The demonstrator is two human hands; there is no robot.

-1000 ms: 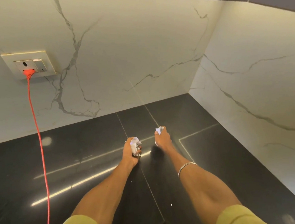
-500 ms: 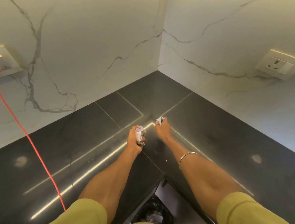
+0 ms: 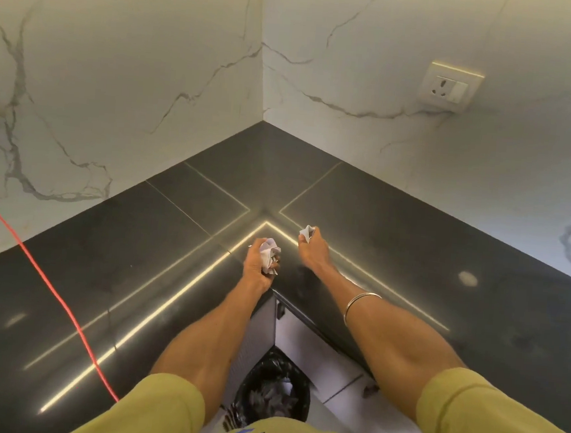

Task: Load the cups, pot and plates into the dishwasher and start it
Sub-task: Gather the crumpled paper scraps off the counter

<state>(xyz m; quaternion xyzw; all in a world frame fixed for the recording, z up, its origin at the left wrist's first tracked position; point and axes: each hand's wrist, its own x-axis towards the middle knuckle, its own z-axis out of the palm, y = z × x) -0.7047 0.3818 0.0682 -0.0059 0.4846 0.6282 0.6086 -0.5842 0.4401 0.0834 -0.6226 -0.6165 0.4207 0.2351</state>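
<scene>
Looking down over the corner of the dark surface (image 3: 396,225), I saw both hands stretched out above it. My left hand (image 3: 258,265) had its fingers (image 3: 275,266) curled round a crumpled white wad of paper (image 3: 269,254), gripping it just over the inner edge of the surface. My right hand (image 3: 313,252) pinched a smaller white scrap (image 3: 306,232) at its fingertips, near the lit seam where the slabs met. A thin metal bangle (image 3: 361,301) sat on the right forearm.

An orange cable (image 3: 65,308) ran slantwise across the surface on my left. A wall socket (image 3: 451,87) was set in the marble wall on my right. Below the corner, between my arms, stood a bin with a black liner (image 3: 272,393) on the pale floor. I could see no cups, pot, plates or dishwasher in this view, so I could not tell where they were.
</scene>
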